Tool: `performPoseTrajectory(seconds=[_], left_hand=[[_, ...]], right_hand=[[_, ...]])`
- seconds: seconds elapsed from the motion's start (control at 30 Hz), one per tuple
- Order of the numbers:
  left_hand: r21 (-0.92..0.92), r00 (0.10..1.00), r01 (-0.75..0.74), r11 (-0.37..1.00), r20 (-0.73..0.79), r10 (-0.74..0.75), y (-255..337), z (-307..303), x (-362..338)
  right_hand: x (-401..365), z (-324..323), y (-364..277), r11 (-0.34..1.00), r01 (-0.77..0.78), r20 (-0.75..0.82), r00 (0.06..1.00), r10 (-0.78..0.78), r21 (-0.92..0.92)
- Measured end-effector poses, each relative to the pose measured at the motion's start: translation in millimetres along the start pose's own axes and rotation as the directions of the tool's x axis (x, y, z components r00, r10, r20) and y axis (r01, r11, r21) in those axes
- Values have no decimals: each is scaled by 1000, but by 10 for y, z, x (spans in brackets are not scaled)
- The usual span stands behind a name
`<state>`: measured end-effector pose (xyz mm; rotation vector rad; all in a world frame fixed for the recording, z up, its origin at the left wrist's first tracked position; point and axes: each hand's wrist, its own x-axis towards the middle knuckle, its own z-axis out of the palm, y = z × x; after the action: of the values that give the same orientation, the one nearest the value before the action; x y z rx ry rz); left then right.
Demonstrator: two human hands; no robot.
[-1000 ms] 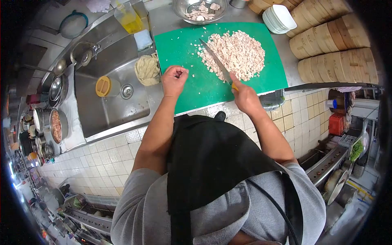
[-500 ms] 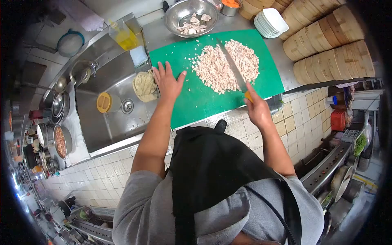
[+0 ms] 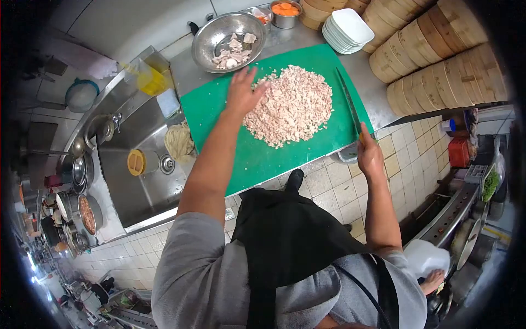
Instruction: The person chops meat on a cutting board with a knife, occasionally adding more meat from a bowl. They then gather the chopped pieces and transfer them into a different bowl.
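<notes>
A broad mound of finely chopped pale meat lies on the green cutting board. My left hand is over the board at the mound's left edge, fingers spread and holding nothing, the fingertips close to the rim of a metal bowl. Several larger meat pieces sit inside that bowl. Along the board's right edge, my right hand grips a long knife by its yellowish handle, blade pointing away from me and apart from the meat.
Left of the board is a metal sink with a cloth on its edge. White plates and bamboo steamers stand behind and right. A pot of orange slices is at the back. Another person's hand is by a white container.
The knife in my right hand has moved from the middle of the meat to the board's right edge. My left hand has moved up toward the bowl. Another person's hand has appeared lower right.
</notes>
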<state>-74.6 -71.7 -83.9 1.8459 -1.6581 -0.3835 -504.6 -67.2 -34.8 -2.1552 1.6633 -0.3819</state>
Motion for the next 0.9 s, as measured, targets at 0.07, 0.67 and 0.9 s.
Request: performPoseTrajectory(seconds=[0.07,0.67,0.9], left_hand=[[277,985,151,949,-119,-122,-83,143,98],[-64,986,103,993,138,-93,842,355,172],[-490,957,49,870,-226,-181,848,-180,-777]], right_hand=[[84,68,44,996,55,37,998,-52,-64],[735,-183,-101,988,156,208,967,-148,-23],[474,-170,-184,919,346,98,924,-369,190]])
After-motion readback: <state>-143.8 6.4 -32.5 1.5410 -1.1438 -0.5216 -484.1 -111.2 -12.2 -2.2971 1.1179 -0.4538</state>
